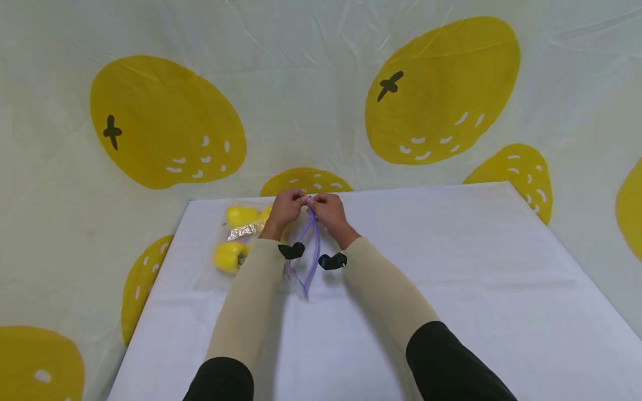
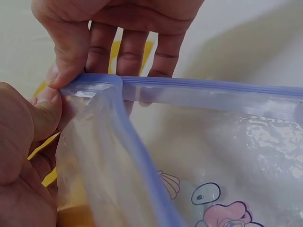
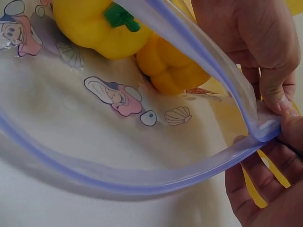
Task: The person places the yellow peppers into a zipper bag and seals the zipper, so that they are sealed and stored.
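A clear zip bag with a purple zip edge lies on the table, its mouth facing right and gaping. Both hands meet at the mouth's far corner. My left hand pinches that corner between thumb and fingers. Right beside it, my right hand pinches the purple edge, the thumbs close together. Yellow bell peppers are inside the bag, one showing a green stem. Cartoon figures and shells are printed on the plastic. The left forearm hides part of the bag in the head view.
A white-covered table carries the bag toward its far left. Behind it hangs a pale curtain printed with big yellow fruits. Small black devices sit at both wrists.
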{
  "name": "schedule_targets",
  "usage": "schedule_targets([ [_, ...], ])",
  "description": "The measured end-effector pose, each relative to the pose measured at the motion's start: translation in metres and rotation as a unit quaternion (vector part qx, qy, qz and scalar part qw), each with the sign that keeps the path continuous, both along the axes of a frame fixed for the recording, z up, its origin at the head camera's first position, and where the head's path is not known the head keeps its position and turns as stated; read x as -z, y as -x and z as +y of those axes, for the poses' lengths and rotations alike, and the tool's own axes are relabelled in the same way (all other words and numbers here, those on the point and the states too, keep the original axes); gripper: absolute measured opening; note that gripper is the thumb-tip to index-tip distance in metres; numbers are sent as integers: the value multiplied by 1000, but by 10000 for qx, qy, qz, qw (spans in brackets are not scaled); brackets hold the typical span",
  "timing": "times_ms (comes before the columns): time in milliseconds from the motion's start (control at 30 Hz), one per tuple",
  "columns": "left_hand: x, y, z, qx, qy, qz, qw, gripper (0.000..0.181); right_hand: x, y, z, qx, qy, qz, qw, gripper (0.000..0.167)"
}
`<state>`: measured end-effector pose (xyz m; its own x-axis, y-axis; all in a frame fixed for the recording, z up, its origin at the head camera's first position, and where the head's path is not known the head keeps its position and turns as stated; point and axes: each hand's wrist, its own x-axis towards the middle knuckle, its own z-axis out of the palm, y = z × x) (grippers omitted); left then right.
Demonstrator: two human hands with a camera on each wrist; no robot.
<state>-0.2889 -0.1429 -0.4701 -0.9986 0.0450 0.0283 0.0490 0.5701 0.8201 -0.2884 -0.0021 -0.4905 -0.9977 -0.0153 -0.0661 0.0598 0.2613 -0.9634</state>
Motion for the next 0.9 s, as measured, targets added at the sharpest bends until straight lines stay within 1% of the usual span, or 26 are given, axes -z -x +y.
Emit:
schedule_targets([
  [133,-1,-1,2,-69,-106,6,9999,24,-1,-1,0,74,15,15,10000,26],
  [367,-1,-1,3,-184,-198,-29,9996,25,-2,-2,-1,72,51,-35,10000,26],
  [533,-1,-1,2,-236,-276,-123,9993,24,-2,-3,-1,66,-77,-86,9999,27],
  [900,-2,2,2,-326,-322,-179,9988,24,-7,-5,-4,179,-239,-174,9994,28],
])
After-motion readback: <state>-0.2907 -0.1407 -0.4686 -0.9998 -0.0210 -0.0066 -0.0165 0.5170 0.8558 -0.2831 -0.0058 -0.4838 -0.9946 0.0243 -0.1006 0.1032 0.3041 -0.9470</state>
